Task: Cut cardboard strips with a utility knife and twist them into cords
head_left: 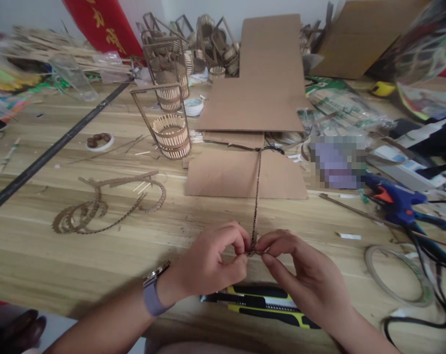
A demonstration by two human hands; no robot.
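Note:
A narrow cardboard strip with a corrugated edge runs from my fingers away over the table. My left hand pinches its near end between thumb and forefinger. Close beside it, my right hand grips the same end in a pinch, and the two sets of fingertips almost touch. Just below my hands lie yellow-and-black utility knives, partly covered by my right hand. Under the strip's far part rests a flat cardboard piece.
A small slatted bucket with a tall cardboard handle stands ahead, with several more behind. Curled cardboard strips lie at left. A blue glue gun, its cable and a tape roll occupy the right. Large cardboard lies at the back.

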